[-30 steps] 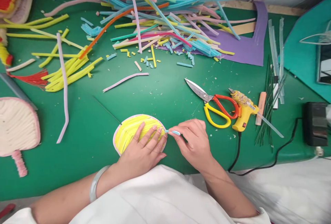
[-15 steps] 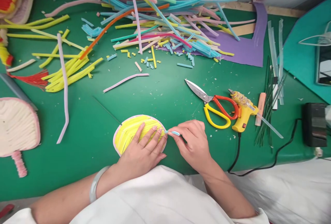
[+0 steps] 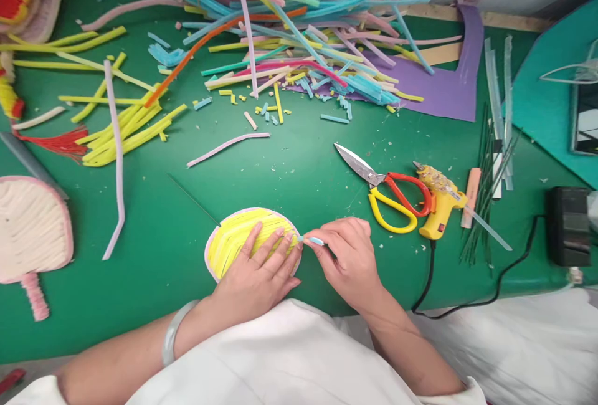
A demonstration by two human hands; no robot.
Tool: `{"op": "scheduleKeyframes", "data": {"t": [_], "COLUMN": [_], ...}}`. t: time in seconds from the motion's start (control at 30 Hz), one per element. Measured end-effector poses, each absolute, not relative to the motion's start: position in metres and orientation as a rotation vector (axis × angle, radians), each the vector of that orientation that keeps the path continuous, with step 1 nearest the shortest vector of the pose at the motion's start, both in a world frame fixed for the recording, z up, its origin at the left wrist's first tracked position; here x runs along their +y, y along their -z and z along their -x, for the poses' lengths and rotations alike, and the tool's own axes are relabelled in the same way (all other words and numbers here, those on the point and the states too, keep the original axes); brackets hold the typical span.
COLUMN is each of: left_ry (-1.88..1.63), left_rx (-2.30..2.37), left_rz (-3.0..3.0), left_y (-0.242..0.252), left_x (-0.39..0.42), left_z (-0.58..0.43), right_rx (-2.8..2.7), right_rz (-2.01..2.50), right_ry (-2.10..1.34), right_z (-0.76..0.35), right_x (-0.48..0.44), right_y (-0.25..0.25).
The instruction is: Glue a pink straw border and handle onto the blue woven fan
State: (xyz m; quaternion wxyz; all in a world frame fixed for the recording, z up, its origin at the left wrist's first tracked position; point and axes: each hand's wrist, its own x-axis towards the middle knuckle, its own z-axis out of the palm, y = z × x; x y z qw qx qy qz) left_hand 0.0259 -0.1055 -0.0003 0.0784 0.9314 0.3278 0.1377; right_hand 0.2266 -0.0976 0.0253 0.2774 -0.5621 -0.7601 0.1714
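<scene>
An oval yellow piece (image 3: 238,227), covered in slanting strips and edged in lilac, lies on the green table close to my body. My left hand (image 3: 259,271) rests flat over its lower right part, fingers spread, hiding that side. A thin dark green wire (image 3: 194,198) sticks out from its upper left edge. At the right edge of the oval, my right hand (image 3: 350,258) pinches a short light-blue strip (image 3: 316,241) between thumb and fingertips. The strip's inner end touches the oval's rim.
Scissors (image 3: 374,177) and a yellow glue gun (image 3: 439,199) with a black cord lie to the right, near green wires (image 3: 486,205). A heap of coloured fuzzy strips (image 3: 280,19) covers the back. Yellow strips (image 3: 131,134) and a cream fan-shaped piece (image 3: 32,230) are at left.
</scene>
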Motion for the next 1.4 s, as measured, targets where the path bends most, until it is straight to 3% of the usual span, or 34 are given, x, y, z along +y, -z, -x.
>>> {"op": "scheduleKeyframes", "data": {"t": [0.7, 1.03, 1.4], "left_ry": [-0.414, -0.413, -0.415], "left_rx": [0.979, 0.983, 0.975], "left_rz": [-2.782, -2.790, -2.793], "left_y": [-0.001, -0.001, -0.002], "left_x": [-0.105, -0.106, -0.104], "left_z": [-0.026, -0.026, -0.027], "right_rx": [-1.849, -1.550, -1.523], "right_rz": [1.606, 1.836, 1.921], "right_ry": [-0.389, -0.692, -0.564], "right_z": [-0.235, -0.251, -0.259], "right_x": [-0.100, -0.095, -0.080], "right_y": [-0.038, -0.042, -0.047]}}
